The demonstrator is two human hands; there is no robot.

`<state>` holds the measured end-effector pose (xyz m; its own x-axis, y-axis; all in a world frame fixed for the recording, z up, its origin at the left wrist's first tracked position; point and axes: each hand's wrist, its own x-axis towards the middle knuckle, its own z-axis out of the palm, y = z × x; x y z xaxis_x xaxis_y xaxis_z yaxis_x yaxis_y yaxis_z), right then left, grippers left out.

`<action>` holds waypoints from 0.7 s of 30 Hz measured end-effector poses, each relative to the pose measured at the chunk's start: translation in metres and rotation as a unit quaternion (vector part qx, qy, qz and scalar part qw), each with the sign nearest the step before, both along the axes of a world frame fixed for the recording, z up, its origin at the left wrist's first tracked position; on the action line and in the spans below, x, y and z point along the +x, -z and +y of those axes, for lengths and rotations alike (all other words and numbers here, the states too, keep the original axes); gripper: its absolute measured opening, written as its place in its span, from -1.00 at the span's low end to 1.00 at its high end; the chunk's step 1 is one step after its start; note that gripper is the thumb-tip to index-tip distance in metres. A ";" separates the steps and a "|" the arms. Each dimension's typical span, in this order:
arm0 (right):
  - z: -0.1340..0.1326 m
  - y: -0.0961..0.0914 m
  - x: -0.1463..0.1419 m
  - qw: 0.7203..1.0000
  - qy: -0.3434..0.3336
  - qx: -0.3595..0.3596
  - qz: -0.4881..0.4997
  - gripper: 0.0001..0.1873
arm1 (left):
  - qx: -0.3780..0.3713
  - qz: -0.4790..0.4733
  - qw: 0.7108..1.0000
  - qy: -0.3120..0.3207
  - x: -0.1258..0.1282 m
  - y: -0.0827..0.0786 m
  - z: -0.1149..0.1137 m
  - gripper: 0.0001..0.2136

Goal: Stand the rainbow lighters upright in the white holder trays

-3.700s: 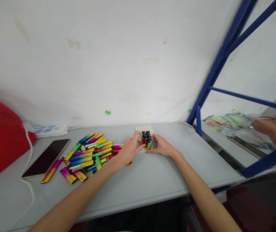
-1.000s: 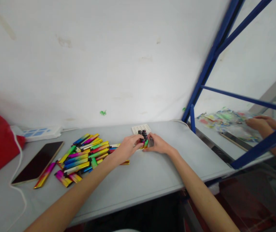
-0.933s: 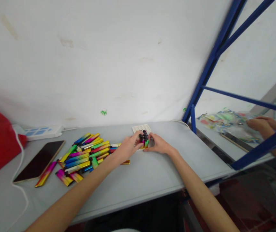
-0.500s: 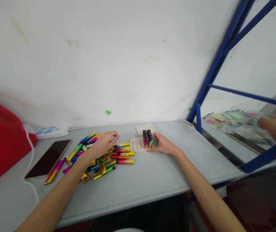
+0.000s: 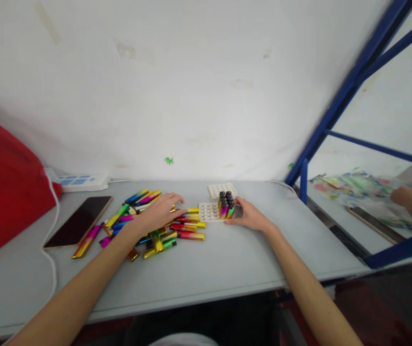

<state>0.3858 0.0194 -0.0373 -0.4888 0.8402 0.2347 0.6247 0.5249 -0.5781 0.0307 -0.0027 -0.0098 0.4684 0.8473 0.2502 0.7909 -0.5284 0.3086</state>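
While the left hand (image 5: 162, 211) lies over the loose lighters (image 5: 156, 241) on the tabletop (image 5: 242, 262), thumb and fingers apart, the right hand (image 5: 249, 215) curves loosely at the right side of the upright lighters (image 5: 223, 211). These stand clustered at the white tray's (image 5: 208, 213) right end.

"What colour is the tray (image 5: 207, 212)?"

"Off-white, patterned with rows of round hollows. The second tray (image 5: 222, 190), just behind it, matches."

"And the standing lighters (image 5: 226, 205) at the tray's right end?"

"Black tops; the bodies show magenta, green and gold."

"The loose lighters (image 5: 157, 241), left of the tray?"

"Shiny gold, many blending into red, magenta, blue or green."

"Farther left of the tray?"

"A phone (image 5: 79, 222), black-screened with a pale gold edge; a white power strip (image 5: 85, 182) with blue patches; plain red fabric (image 5: 9, 192)."

"Beneath the tray?"

"The desk (image 5: 242, 264), pale grey."
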 end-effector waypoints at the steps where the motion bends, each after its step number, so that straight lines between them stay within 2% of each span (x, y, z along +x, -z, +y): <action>1: 0.000 0.000 0.000 1.000 0.001 0.000 -0.001 -0.37 | -0.007 0.006 1.000 0.010 -0.001 0.001 0.002 -0.62; 4: -0.001 -0.001 -0.001 1.000 0.006 0.000 -0.003 -0.37 | -0.033 0.011 0.999 0.030 -0.004 0.004 0.008 -0.63; 12: -0.001 -0.001 0.000 1.000 0.006 0.004 -0.004 -0.38 | -0.065 -0.026 0.997 0.014 -0.001 -0.001 0.012 -0.65; 16: 0.000 0.000 0.000 1.000 0.004 0.012 -0.006 -0.38 | -0.056 -0.116 0.992 -0.019 -0.001 -0.007 0.008 -0.70; 18: -0.001 0.000 0.000 1.000 0.003 0.014 -0.004 -0.37 | -0.089 -0.220 0.971 -0.020 0.002 -0.012 0.006 -0.69; 19: -0.001 0.000 0.000 1.000 0.003 0.016 -0.003 -0.37 | -0.119 -0.286 0.951 -0.015 0.004 -0.014 0.004 -0.69; 21: -0.002 0.000 -0.001 1.000 0.004 0.020 -0.002 -0.38 | -0.183 -0.429 0.884 -0.009 0.010 -0.019 0.001 -0.67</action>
